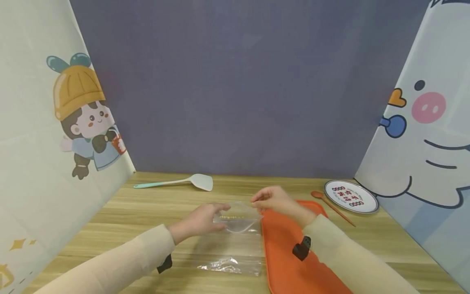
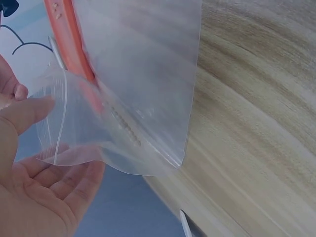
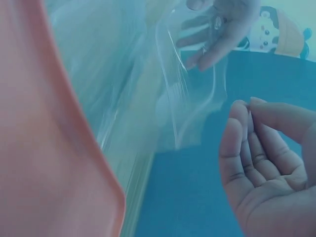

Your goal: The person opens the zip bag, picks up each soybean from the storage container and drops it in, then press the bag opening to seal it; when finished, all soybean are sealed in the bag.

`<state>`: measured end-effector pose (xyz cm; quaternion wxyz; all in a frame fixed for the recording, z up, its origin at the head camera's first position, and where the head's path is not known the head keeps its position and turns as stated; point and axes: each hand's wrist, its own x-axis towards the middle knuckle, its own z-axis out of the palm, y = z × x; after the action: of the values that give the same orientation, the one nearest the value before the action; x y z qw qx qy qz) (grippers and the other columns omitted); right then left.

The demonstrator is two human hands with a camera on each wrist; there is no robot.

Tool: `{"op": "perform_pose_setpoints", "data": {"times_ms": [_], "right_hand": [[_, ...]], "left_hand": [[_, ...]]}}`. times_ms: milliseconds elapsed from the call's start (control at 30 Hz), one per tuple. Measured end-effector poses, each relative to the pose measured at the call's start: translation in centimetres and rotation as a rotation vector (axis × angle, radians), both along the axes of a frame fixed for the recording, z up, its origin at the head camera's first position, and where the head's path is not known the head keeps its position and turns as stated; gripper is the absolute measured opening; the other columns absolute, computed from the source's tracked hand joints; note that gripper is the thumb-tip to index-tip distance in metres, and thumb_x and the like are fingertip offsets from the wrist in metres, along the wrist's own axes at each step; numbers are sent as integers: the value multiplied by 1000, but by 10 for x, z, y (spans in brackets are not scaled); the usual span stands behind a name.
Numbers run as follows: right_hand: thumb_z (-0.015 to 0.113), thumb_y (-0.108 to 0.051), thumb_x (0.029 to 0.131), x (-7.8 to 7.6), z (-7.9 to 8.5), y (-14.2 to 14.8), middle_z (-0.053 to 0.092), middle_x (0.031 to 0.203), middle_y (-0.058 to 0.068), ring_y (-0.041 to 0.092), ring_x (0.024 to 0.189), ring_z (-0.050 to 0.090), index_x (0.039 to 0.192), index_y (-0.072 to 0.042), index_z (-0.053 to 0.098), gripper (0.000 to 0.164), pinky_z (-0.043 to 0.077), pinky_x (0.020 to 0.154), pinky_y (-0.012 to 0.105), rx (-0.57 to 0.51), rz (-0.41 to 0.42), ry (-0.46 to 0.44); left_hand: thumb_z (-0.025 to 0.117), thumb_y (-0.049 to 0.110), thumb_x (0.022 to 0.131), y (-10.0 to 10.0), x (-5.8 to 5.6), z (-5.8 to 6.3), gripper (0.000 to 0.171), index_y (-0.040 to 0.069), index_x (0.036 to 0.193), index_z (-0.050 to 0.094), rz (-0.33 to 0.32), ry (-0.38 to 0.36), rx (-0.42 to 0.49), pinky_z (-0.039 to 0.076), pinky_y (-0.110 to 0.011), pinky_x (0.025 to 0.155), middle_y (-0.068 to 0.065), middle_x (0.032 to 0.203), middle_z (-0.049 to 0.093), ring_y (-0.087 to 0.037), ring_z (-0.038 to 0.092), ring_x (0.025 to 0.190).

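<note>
My left hand (image 1: 203,220) holds a clear zip-top bag (image 2: 148,59) by its mouth, the thumb near the zip strip and the other fingers behind the film. The bag's mouth gapes, and its body lies on the table. A row of small pale yellow bits (image 2: 126,127) shows at the bag; whether they are loose or printed is unclear. Just beyond the bag's right corner is my right hand (image 1: 275,202), apart from the film. Its fingers (image 3: 231,138) are curled and the thumb tip meets the index fingertip, with nothing visible between them.
An orange tray (image 1: 282,261) lies right of the bag, partly under my right forearm; a few small pale bits (image 2: 57,10) sit on it. Behind it are a brown spoon (image 1: 332,206) and a patterned white plate (image 1: 351,197). A white turner (image 1: 200,181) lies at the back left.
</note>
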<state>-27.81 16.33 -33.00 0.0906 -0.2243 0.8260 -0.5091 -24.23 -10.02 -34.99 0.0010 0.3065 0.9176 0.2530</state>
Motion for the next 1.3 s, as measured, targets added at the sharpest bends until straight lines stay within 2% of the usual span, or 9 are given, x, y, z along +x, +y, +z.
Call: {"op": "perform_pose_setpoints", "data": {"times_ms": [267, 433, 567, 633, 800, 1033, 1133, 1300], "right_hand": [[72, -11, 86, -1, -3, -20, 73, 85, 15, 22, 69, 67, 100, 6, 71, 22, 59, 70, 48, 34, -36, 40], [71, -10, 87, -2, -4, -21, 74, 88, 16, 23, 70, 67, 101, 5, 72, 21, 60, 68, 45, 72, -46, 54], [70, -11, 88, -1, -4, -15, 74, 90, 16, 24, 72, 68, 102, 3, 72, 20, 60, 65, 37, 69, -57, 49], [70, -12, 88, 0, -4, -9, 74, 89, 15, 23, 72, 68, 103, 3, 72, 21, 60, 64, 35, 54, -57, 40], [70, -15, 89, 0, -3, 16, 73, 88, 16, 26, 76, 67, 105, 3, 71, 25, 60, 71, 40, 37, -48, 25], [68, -23, 91, 3, -5, 60, 71, 83, 2, 27, 81, 67, 109, 1, 69, 30, 58, 77, 45, 108, -76, -18], [67, -23, 91, 5, -8, 76, 72, 88, 5, 29, 84, 67, 110, 0, 69, 31, 57, 79, 46, 123, -97, -34], [68, -23, 90, 11, -13, 96, 72, 94, 13, 20, 80, 65, 112, 4, 67, 34, 57, 77, 41, 141, -110, -38]], "left_hand": [[75, 17, 82, 3, -3, 0, 58, 0, 134, 54, -5, -16, 9, 55, -46, 94, -16, 132, 61, -33, 64, 109], [75, 17, 83, 2, -3, 0, 58, 1, 135, 54, -3, -28, 16, 55, -46, 94, -15, 133, 60, -33, 63, 111], [74, 17, 83, 1, -3, 1, 58, 2, 135, 54, -1, -30, 18, 55, -46, 94, -15, 133, 60, -33, 63, 111], [74, 18, 83, 1, -3, 1, 58, 3, 136, 53, 2, -32, 19, 55, -45, 94, -14, 133, 60, -32, 63, 111], [74, 19, 83, -1, -3, 1, 58, 4, 136, 53, 9, -18, 12, 53, -46, 97, -14, 133, 60, -32, 62, 113], [73, 18, 83, -2, 0, 0, 58, 1, 135, 53, -4, 6, 7, 51, -48, 99, -15, 132, 61, -35, 62, 114], [73, 17, 83, -3, 1, 0, 57, 1, 135, 53, -3, 4, 11, 50, -49, 101, -15, 132, 61, -35, 61, 115], [74, 15, 82, -5, 2, -2, 57, 0, 134, 54, 5, 5, 11, 50, -50, 100, -16, 131, 61, -35, 61, 114]]}}
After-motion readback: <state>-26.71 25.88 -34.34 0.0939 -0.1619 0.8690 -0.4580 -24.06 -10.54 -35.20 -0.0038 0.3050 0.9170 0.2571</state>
